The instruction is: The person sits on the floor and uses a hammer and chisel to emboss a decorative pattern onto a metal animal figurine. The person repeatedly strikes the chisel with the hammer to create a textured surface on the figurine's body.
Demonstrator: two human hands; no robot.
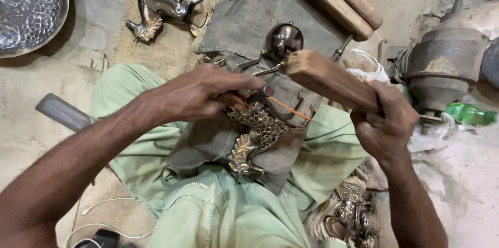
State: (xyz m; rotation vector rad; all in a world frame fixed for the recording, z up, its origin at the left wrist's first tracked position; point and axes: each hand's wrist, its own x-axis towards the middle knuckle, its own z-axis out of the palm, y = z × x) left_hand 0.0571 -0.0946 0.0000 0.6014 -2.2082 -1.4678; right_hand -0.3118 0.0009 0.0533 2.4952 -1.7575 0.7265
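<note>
We grip a rough wooden block point(332, 79) in our right hand point(387, 123) — our left hand point(200, 95) pinches a punch point(262, 92) onto the scaly brass figure point(257, 133).

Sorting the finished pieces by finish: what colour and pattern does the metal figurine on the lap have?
Head view: the gold-and-silver openwork metal figurine has lattice cut-outs and a feathered golden tail.

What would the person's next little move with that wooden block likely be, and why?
Probably bring the wooden block in the right hand down onto the punch, which the left hand holds against the metal figure on the lap; the block is raised just beside it.
</note>
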